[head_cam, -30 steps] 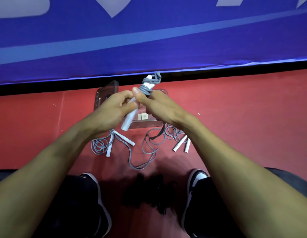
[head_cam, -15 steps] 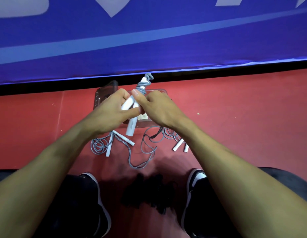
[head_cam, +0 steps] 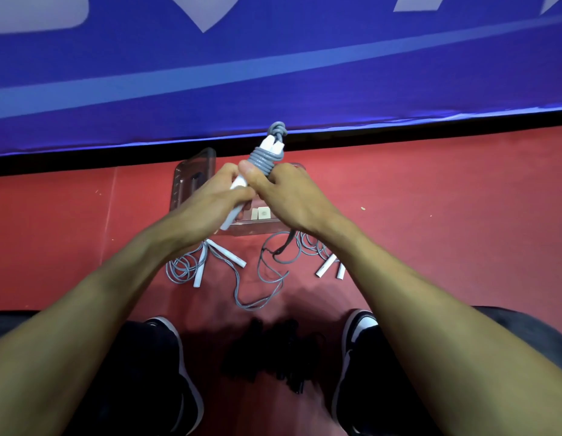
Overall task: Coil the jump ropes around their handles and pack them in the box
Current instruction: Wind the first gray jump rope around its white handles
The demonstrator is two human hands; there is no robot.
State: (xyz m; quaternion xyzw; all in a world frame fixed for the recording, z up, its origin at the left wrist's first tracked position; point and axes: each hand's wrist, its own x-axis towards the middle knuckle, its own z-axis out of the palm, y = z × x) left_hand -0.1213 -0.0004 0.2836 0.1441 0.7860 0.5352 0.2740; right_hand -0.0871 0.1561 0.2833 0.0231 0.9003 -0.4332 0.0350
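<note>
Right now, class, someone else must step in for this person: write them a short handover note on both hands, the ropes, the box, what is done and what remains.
Left hand grips the white handles of the held jump rope.
Right hand pinches its grey coils, wound near the top of the handles.
Clear box lies on the red floor beyond the hands; something pale shows inside.
Done: this rope looks nearly coiled.
Left: box it, then coil the loose rope on the left and the loose rope on the right.

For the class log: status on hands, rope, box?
Both hands, left and right, grip rope bundle. Cord partly coiled. Box open behind. Nothing blocking.
</note>
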